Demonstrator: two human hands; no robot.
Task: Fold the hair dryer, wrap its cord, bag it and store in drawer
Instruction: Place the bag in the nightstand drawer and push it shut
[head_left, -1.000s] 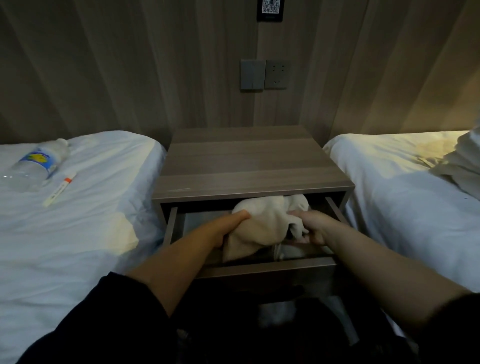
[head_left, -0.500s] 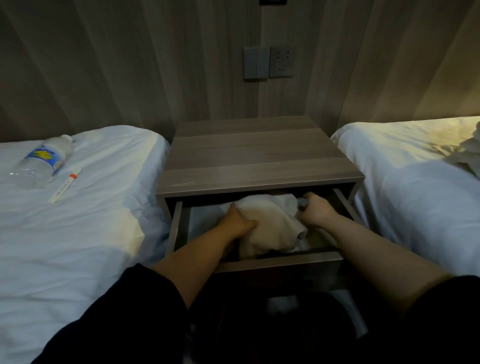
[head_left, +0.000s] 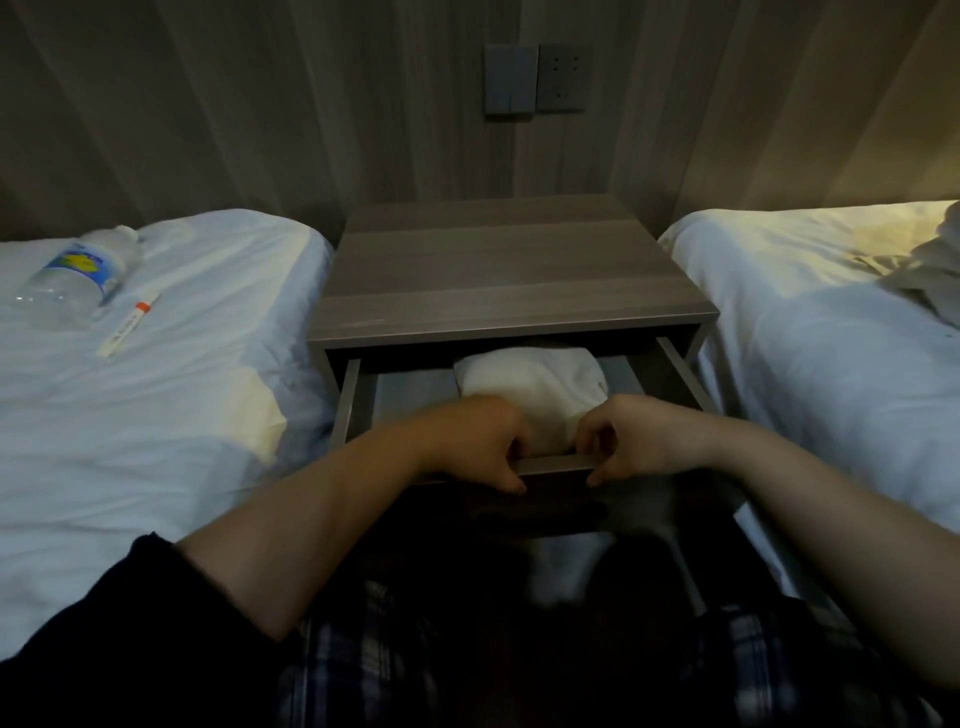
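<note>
Inside open drawer (head_left: 675, 374), lumpy white bag (head_left: 535, 387), both grips clenched on front edge

1. Nightstand (head_left: 511, 275) between two beds: left bed (head_left: 156, 415), right bed (head_left: 831, 364).
2. Drawer (head_left: 556, 462) pulled out under nightstand top, toward viewer.
3. Bag (head_left: 535, 395) inside drawer, near middle, partly under top.
4. Left hand (head_left: 475, 441) and right hand (head_left: 641, 439) on drawer's front edge, side by side, before bag.
5. Bottle (head_left: 78, 275) lying on left bed; tube (head_left: 130, 322) just right of bottle.
6. Wall plates (head_left: 537, 78) behind, above nightstand.
</note>
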